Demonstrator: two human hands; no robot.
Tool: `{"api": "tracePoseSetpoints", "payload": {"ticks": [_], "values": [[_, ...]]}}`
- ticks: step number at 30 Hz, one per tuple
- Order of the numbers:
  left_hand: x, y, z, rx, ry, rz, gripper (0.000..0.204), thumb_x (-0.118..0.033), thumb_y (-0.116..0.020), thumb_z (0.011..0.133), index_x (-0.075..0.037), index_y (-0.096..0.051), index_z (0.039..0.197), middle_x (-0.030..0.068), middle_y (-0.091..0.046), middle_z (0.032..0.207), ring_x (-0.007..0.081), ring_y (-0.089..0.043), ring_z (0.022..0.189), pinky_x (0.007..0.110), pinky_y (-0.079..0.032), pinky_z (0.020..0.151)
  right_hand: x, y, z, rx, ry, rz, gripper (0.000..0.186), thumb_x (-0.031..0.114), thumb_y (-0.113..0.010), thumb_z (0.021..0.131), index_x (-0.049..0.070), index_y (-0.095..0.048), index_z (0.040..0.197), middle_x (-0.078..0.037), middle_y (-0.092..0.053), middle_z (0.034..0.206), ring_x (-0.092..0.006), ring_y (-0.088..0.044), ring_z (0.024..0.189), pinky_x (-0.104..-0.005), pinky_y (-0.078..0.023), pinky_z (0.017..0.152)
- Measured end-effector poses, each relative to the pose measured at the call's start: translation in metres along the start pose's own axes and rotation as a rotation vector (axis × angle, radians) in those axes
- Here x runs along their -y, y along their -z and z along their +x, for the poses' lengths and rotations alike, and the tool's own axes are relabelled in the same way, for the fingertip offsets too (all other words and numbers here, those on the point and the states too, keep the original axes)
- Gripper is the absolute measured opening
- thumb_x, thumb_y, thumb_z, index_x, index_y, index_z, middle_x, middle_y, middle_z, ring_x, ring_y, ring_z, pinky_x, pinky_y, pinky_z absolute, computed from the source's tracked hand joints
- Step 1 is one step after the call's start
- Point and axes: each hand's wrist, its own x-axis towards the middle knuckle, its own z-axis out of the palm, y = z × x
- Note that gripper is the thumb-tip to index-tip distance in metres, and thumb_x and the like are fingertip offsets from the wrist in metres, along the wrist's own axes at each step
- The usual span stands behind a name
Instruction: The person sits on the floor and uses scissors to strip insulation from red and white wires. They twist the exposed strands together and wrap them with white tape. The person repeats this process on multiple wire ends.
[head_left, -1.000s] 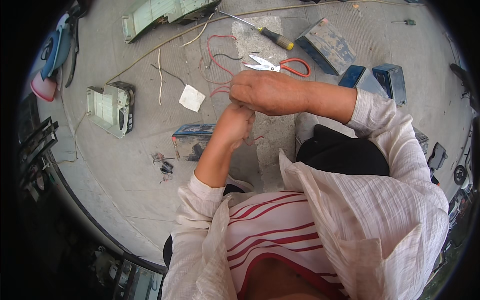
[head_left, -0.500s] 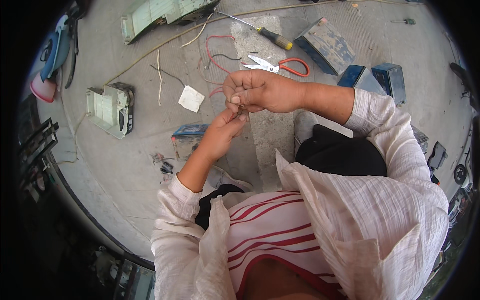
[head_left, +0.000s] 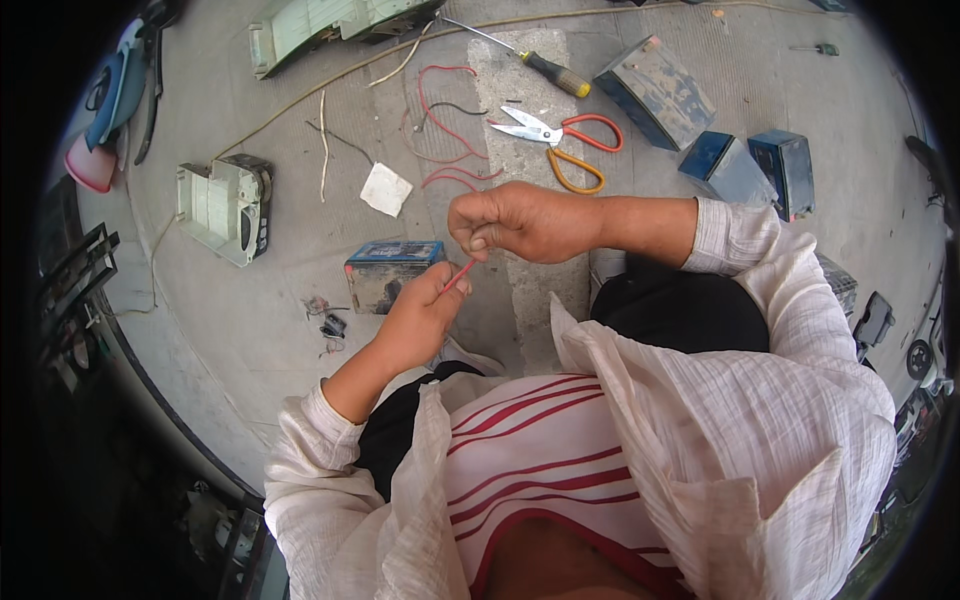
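Red wire (head_left: 459, 273): straight span between left grip (head_left: 418, 316) and right grip (head_left: 527, 221), above the concrete floor (head_left: 240, 335).

Left grip: closed, thumb pressing the near portion of the wire. Right grip: fingers curled, thumb and fingertips pinched on the far portion. Blue-topped box (head_left: 392, 268): on the floor, left of the wire. Scissors (head_left: 546, 136): beyond the right grip, blades apart. Screwdriver (head_left: 556, 74): farther still. Blue-grey box (head_left: 655, 92): far right of the scissors.

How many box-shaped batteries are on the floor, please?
4 clearly: one battery beside the left hand, one large battery right of the scissors, two smaller batteries near the right sleeve. A partly hidden box past that sleeve may be another.
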Motion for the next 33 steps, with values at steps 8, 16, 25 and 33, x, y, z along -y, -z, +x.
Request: {"api": "tracePoseSetpoints", "payload": {"ticks": [8, 16, 25, 33], "values": [[-0.001, -0.003, -0.001, 0.0, 0.068, -0.081, 0.021, -0.023, -0.046, 0.099, -0.008, -0.05, 0.085, -0.0072, -0.037, 0.062, 0.0036, -0.032, 0.055, 0.022, -0.028, 0.05, 0.0, 0.001, -0.003, -0.012, 0.01, -0.008, 0.006, -0.001, -0.047, 0.088, 0.004, -0.045, 0.088, -0.004, -0.053, 0.078, -0.015, -0.052, 0.075, -0.0312, -0.045, 0.073], [0.005, -0.002, -0.001, 0.003, 0.064, -0.084, 0.019, -0.021, -0.047, 0.095, -0.004, -0.054, 0.088, -0.0021, -0.042, 0.062, 0.0074, -0.039, 0.055, 0.026, -0.033, 0.049, -0.003, 0.0, -0.003, -0.04, 0.026, -0.012, 0.006, -0.001, -0.051, 0.085, 0.003, -0.048, 0.087, -0.005, -0.056, 0.075, -0.0179, -0.056, 0.073, -0.0332, -0.046, 0.07], [0.011, -0.003, -0.002, 0.0, 0.079, -0.082, 0.021, -0.022, -0.048, 0.096, -0.004, -0.054, 0.087, -0.0017, -0.042, 0.063, 0.0077, -0.04, 0.056, 0.027, -0.034, 0.05, -0.008, 0.002, -0.004, -0.003, 0.021, -0.022, 0.005, -0.001, -0.048, 0.088, 0.003, -0.045, 0.088, -0.004, -0.054, 0.078, -0.0147, -0.054, 0.075, -0.031, -0.045, 0.073], [0.018, 0.001, -0.001, 0.016, 0.071, -0.146, 0.02, -0.023, -0.047, 0.097, -0.006, -0.053, 0.088, -0.0041, -0.04, 0.064, 0.0061, -0.035, 0.055, 0.025, -0.03, 0.05, -0.012, 0.003, -0.004, -0.068, 0.002, 0.014, 0.004, -0.001, -0.052, 0.085, 0.002, -0.049, 0.087, -0.006, -0.06, 0.076, -0.018, -0.059, 0.076, -0.033, -0.047, 0.072]]}}
